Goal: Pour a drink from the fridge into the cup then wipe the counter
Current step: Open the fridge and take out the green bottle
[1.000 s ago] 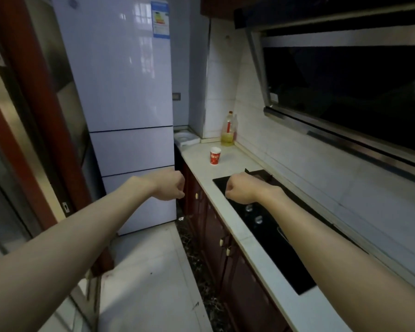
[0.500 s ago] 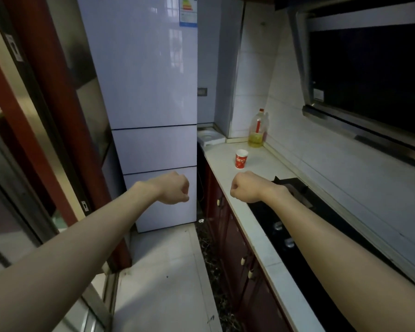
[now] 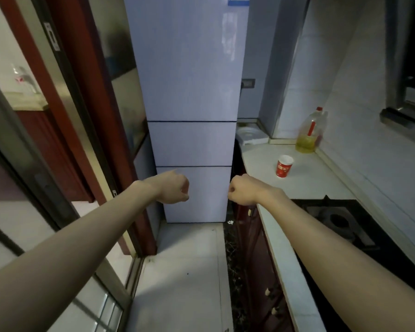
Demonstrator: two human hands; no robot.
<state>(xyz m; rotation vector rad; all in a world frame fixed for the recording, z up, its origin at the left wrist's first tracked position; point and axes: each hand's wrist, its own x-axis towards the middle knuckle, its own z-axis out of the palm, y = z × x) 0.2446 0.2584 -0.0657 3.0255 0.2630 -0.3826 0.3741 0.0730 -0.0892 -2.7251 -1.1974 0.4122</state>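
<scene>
A tall pale fridge [image 3: 189,80] with three closed doors stands straight ahead at the end of the narrow kitchen. On the white counter [image 3: 309,183] to its right sits a small red and white paper cup [image 3: 284,166], upright. Both arms stretch forward in front of the fridge's lowest door. My left hand [image 3: 174,189] is a closed fist holding nothing. My right hand [image 3: 242,190] is also a fist with nothing in it, level with the counter's near corner. Neither hand touches the fridge or the cup.
A plastic oil bottle [image 3: 310,133] stands in the counter's back corner, a white dish [image 3: 249,135] left of it. A black gas hob [image 3: 340,221] is set into the counter on the right above dark red cabinets [image 3: 254,259]. A sliding glass door [image 3: 46,164] lines the left side.
The view has turned left and moved closer to the fridge, which is now centred. Both fists stay closed and keep the same spacing in front of me.
</scene>
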